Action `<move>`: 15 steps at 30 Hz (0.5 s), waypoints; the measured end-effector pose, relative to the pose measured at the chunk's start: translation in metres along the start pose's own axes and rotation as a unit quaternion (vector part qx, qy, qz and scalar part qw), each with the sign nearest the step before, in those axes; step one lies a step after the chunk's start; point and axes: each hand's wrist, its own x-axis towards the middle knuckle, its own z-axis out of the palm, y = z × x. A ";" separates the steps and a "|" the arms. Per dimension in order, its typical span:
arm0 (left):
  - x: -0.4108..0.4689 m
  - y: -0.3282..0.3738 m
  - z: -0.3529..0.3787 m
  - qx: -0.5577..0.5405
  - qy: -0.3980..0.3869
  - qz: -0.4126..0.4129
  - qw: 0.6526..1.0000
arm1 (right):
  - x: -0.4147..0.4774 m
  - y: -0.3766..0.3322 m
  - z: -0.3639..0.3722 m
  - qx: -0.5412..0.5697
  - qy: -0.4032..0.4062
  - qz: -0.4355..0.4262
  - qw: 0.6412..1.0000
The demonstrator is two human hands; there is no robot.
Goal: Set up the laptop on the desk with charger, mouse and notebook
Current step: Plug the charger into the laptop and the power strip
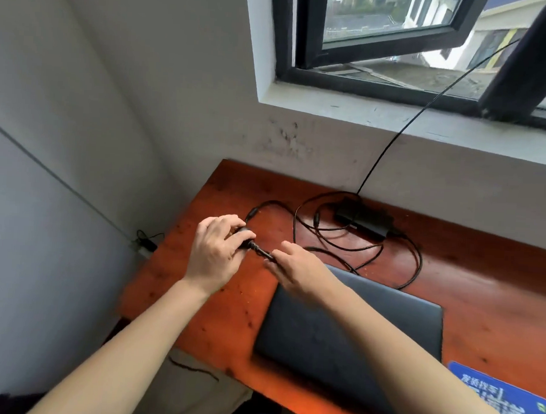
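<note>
Your left hand (pixel 215 251) is closed around the plug end of the charger cable (pixel 336 245), fingers curled over the thick moulded part so the lead runs out toward your other hand. Your right hand (pixel 297 268) pinches the same lead a little further along, thumb and fingertips drawn together on it, palm low over the back corner of the laptop (pixel 347 334). Holding it at two points like this looks like a way to keep a short stretch taut and steer the plug, probably toward a socket or the laptop's port, though neither shows here.

The laptop lies shut, near the front edge of the desk (pixel 488 300). The charger brick (pixel 362 219) sits at the back by the wall, with its cable in loose loops between it and your hands, so there is slack to work with. A thinner black wire (pixel 429 104) climbs from there to the window. A blue printed pad (pixel 502 399) lies right of the laptop. No mouse or notebook is in view.
</note>
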 end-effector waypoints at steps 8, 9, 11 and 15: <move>-0.052 0.031 -0.029 0.006 -0.049 -0.217 0.975 | -0.046 -0.024 0.019 0.096 -0.056 0.047 0.993; -0.057 0.029 -0.033 0.009 -0.043 -0.215 0.976 | -0.048 -0.032 0.022 0.080 -0.054 0.049 0.994; -0.063 0.024 -0.038 0.004 -0.029 -0.205 0.978 | -0.047 -0.046 0.025 0.082 -0.031 0.049 0.995; -0.066 0.015 -0.044 -0.051 -0.016 -0.179 0.982 | -0.035 -0.063 0.029 0.135 -0.015 0.093 0.986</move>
